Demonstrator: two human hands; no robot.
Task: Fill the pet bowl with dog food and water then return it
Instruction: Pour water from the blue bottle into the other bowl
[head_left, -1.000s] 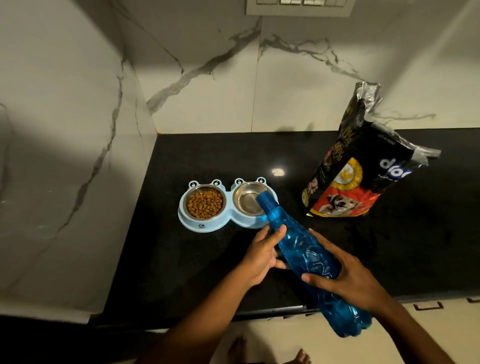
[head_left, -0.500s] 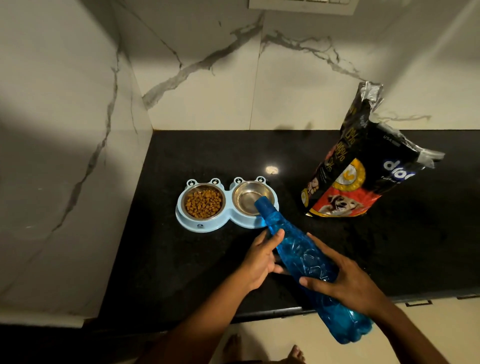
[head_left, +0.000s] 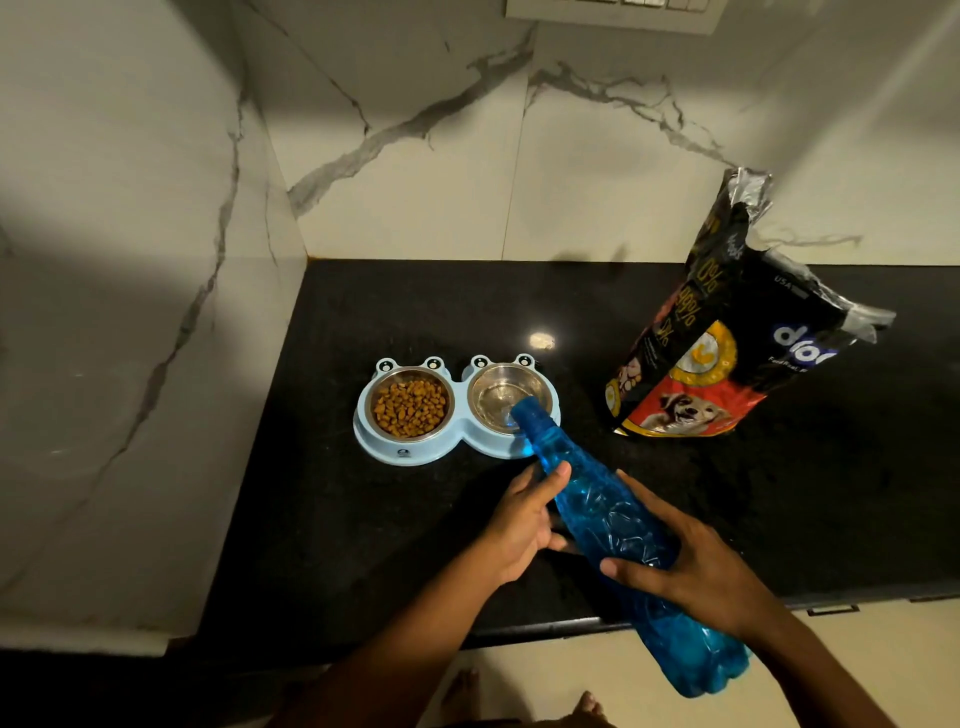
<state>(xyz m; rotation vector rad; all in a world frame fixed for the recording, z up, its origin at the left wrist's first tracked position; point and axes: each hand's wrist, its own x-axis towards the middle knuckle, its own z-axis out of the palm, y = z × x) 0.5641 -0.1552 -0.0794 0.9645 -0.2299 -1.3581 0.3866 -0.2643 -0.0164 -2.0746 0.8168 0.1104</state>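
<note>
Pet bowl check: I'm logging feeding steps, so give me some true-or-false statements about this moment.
1. The left dish of the pet bowl holds kibble. True.
2. The blue bottle stands upright on the counter. False: both hands tilt it, mouth over the right dish.
3. The dog food bag lies flat. False: it stands, top open.
4. The left hand and right hand both hold the bottle. True.
</note>
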